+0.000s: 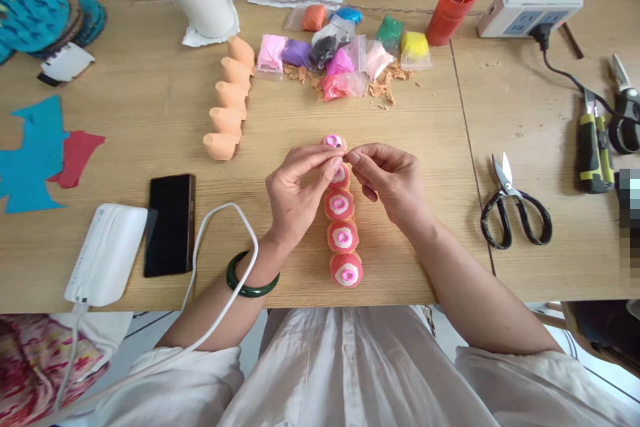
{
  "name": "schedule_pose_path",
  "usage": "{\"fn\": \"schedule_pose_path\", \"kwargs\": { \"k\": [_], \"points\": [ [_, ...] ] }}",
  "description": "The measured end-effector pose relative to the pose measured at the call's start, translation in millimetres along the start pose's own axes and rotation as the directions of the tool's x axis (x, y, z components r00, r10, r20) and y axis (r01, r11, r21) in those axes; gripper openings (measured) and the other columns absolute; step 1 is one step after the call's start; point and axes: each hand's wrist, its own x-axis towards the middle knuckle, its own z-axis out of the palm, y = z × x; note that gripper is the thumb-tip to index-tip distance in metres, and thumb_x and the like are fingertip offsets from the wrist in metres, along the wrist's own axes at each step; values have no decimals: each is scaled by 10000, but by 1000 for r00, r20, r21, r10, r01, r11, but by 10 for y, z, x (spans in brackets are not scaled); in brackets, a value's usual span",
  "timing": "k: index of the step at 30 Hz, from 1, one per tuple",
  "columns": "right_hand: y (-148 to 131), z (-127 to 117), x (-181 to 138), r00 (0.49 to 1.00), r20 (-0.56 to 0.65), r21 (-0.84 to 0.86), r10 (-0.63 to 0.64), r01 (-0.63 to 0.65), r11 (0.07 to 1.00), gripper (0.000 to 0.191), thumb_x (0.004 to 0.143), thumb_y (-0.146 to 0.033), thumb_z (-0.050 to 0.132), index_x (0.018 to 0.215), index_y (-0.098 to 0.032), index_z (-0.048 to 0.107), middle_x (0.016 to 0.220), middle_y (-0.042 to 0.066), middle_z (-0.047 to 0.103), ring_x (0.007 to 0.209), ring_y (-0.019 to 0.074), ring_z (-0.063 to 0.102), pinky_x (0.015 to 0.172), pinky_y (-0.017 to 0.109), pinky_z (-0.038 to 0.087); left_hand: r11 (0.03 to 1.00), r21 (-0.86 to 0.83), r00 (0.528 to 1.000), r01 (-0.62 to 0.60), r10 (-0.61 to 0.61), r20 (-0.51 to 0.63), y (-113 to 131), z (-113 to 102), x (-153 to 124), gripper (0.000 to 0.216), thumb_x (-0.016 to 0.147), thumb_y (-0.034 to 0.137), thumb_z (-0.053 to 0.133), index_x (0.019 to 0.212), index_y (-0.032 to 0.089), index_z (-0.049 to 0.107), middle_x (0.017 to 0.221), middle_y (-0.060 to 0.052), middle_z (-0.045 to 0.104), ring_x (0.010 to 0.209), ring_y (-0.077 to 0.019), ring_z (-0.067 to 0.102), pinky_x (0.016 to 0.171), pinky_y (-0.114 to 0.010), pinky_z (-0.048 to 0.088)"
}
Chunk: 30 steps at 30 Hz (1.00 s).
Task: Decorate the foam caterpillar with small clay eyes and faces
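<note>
A column of clay-covered shell pieces point(343, 238) runs up the table in front of me, each with a red-pink face, a white patch and a pink blob. On the farthest piece point(333, 141) a small black spot shows. My left hand point(303, 190) is over the upper part of the column, thumb and forefinger pinched together. Close against it, my right hand point(387, 180) pinches too, its fingertips meeting the left ones. Something tiny and dark seems to be between the fingertips, too small to name.
Beyond my hands lie orange shell pieces point(225, 121) and bags of coloured clay point(340, 63). A red cup point(453, 12) and power strip point(530, 12) stand back right. Scissors point(507, 190) lie right; a phone point(170, 225), power bank point(106, 253) and white cable point(250, 227) left.
</note>
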Motion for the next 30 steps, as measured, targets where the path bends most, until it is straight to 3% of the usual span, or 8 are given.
{"fn": "schedule_pose_path", "kwargs": {
  "k": [16, 30],
  "points": [
    [8, 21, 0, 995, 4, -65, -97, 97, 993, 475, 758, -626, 871, 823, -190, 696, 712, -11, 625, 616, 87, 544, 460, 207, 380, 1000, 10, 1000, 14, -14, 18, 21, -2, -1, 150, 1004, 327, 717, 1090, 307, 838, 1135, -20, 815, 1132, -197, 747, 1042, -376, 610],
    [4, 20, -9, 989, -25, -143, -144, 139, 980, 434, 817, -602, 830, 822, -194, 682, 694, -23, 613, 586, 84, 502, 487, 226, 400, 999, 41, 1000, 21, -20, -4, -4, -12, -8, 129, 980, 331, 751, 1076, 308, 834, 1139, -26, 808, 1139, -211, 738, 1068, -404, 584]
  ]
}}
